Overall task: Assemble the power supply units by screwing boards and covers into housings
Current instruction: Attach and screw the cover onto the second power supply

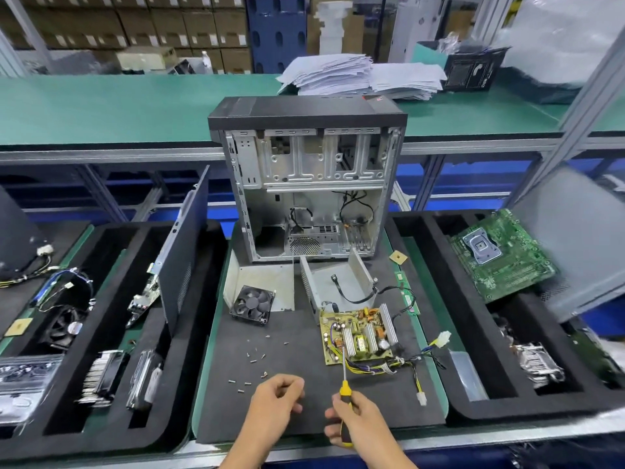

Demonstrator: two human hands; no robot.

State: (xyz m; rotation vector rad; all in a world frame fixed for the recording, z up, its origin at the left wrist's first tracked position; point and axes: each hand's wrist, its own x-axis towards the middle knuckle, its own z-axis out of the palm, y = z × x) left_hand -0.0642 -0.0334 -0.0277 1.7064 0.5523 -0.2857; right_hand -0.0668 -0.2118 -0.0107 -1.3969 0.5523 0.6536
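A worker's right hand (pixel 355 418) grips a yellow screwdriver (pixel 344 394), tip raised toward the bare power-supply board (pixel 358 336) lying just near of its open housing (pixel 338 282). The left hand (pixel 277 401) curls loosely beside scattered screws (pixel 252 358), apparently ready to pick one; whether it pinches anything cannot be told

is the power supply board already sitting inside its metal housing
No, the power supply board lies on the black mat, in front of the open metal housing, not inside it.

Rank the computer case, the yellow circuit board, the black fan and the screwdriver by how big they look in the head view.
1. computer case
2. yellow circuit board
3. black fan and screwdriver: unsure, since the screwdriver is thin and nearer the camera.
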